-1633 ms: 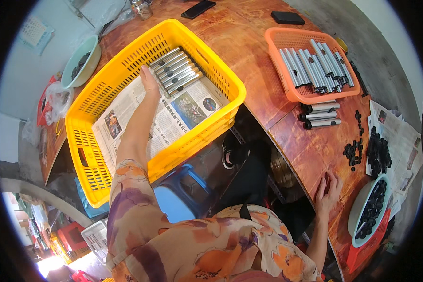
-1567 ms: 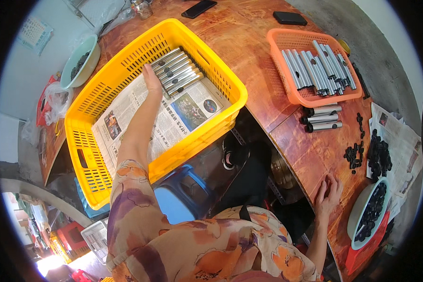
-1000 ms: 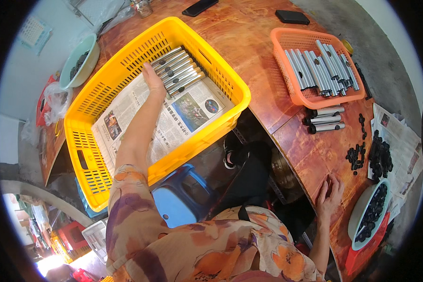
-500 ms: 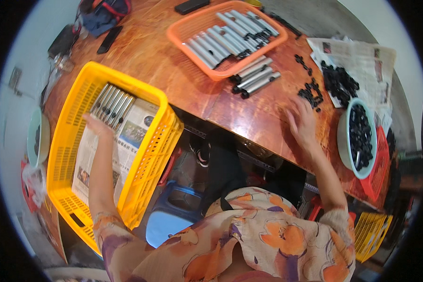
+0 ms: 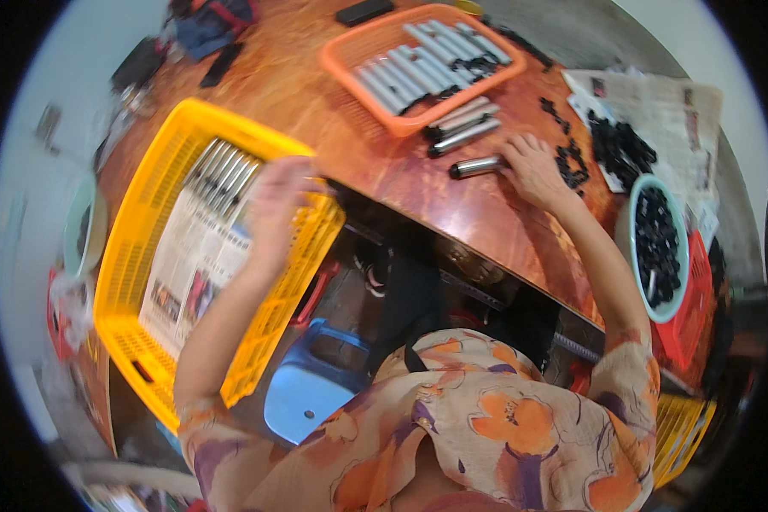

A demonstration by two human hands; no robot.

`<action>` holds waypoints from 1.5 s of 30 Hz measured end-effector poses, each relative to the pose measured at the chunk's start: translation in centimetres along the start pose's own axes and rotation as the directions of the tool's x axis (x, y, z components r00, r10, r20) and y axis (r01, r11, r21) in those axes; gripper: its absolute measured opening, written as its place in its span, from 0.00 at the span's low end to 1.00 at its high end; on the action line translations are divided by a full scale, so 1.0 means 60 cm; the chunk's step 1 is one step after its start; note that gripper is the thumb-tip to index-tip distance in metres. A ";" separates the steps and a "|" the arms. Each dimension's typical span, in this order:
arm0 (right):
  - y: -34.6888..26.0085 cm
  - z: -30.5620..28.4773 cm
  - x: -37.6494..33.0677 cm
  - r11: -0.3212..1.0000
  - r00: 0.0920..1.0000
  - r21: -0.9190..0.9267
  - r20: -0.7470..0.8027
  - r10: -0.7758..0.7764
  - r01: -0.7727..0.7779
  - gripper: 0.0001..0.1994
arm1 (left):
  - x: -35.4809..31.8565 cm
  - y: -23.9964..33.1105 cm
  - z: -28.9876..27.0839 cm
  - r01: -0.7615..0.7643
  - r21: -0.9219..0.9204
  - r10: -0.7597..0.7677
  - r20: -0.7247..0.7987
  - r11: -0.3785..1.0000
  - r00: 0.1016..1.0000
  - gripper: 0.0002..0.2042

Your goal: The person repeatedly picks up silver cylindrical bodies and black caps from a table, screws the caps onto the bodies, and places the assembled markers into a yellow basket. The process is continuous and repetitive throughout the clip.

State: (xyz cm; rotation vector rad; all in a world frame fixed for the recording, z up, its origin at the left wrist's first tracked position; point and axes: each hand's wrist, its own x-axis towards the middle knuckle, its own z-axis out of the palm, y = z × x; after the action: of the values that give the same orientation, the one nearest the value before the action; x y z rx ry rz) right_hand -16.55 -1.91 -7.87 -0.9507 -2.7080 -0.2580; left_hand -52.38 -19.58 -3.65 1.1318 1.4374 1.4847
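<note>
My right hand (image 5: pixel 533 175) is on the wooden table with its fingers closed on one end of a short silver metal tube (image 5: pixel 478 166); the tube's other end carries a black cap. Two or so similar tubes (image 5: pixel 465 136) lie side by side just beyond it. My left hand (image 5: pixel 280 200), smeared by motion, is over the right side of the yellow basket (image 5: pixel 222 119), and its fingers do not show clearly. Inside that basket, a row of silver tubes (image 5: pixel 222 175) with black parts lies on newspaper (image 5: pixel 175 277).
An orange basket (image 5: pixel 350 94) of tubes stands at the back. Small black parts (image 5: pixel 572 162) lie scattered right of my right hand, beside a black heap (image 5: pixel 620 147) on newspaper. A pale green bowl (image 5: pixel 627 247) holds more. A blue stool (image 5: pixel 311 397) is below the table.
My left hand has moved right, from the tubes inside the yellow basket to its right side. My right hand has shifted left and taken hold of one tube, now apart from the others.
</note>
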 end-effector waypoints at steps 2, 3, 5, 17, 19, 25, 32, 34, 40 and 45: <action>-0.001 0.009 -0.016 0.999 0.996 0.035 0.086 0.011 -0.014 0.13 | -0.035 0.005 0.080 0.147 -0.111 -0.106 0.310 0.983 0.945 0.12; -0.006 0.012 -0.029 0.999 0.997 0.025 0.079 0.018 -0.020 0.12 | -0.049 0.002 0.112 0.174 -0.080 -0.122 0.439 0.982 0.890 0.13; -0.052 0.006 -0.040 0.988 0.996 0.125 0.031 0.084 -0.088 0.12 | -0.077 -0.023 0.164 0.172 -0.035 -0.130 0.518 0.984 0.845 0.19; -0.272 -0.070 0.013 0.885 0.969 0.464 -0.229 0.089 0.028 0.30 | -0.019 0.056 0.148 0.209 -0.423 -0.270 -0.089 0.882 0.959 0.13; -0.222 -0.033 -0.007 0.940 0.975 0.335 -0.182 0.130 -0.063 0.32 | 0.023 0.062 0.043 0.070 -0.054 -0.079 -0.183 0.996 0.980 0.14; -0.106 0.042 -0.033 0.944 0.951 0.205 -0.121 0.286 -0.258 0.32 | 0.067 -0.045 -0.243 0.022 0.775 0.311 -0.279 0.632 0.909 0.15; -0.105 0.046 -0.027 0.928 0.950 0.244 -0.063 0.305 -0.282 0.29 | 0.071 -0.223 -0.287 -0.120 0.926 0.264 0.022 0.358 0.964 0.12; -0.106 0.046 -0.026 0.927 0.952 0.257 -0.069 0.299 -0.273 0.28 | 0.081 -0.252 -0.278 -0.178 0.944 0.323 0.083 0.279 0.943 0.14; -0.108 0.043 -0.024 0.929 0.948 0.222 -0.049 0.314 -0.296 0.27 | 0.097 -0.249 -0.244 -0.149 0.959 0.347 0.059 0.241 0.936 0.15; -0.102 0.047 -0.025 0.928 0.954 0.277 -0.094 0.283 -0.248 0.25 | 0.095 -0.263 -0.239 -0.161 0.953 0.408 0.044 0.258 0.912 0.15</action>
State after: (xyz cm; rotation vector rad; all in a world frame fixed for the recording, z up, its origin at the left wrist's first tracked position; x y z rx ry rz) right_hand -19.82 -6.82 -11.50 -1.1579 -2.3805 0.0871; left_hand -68.61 -17.62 -18.47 2.0879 2.5316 0.8408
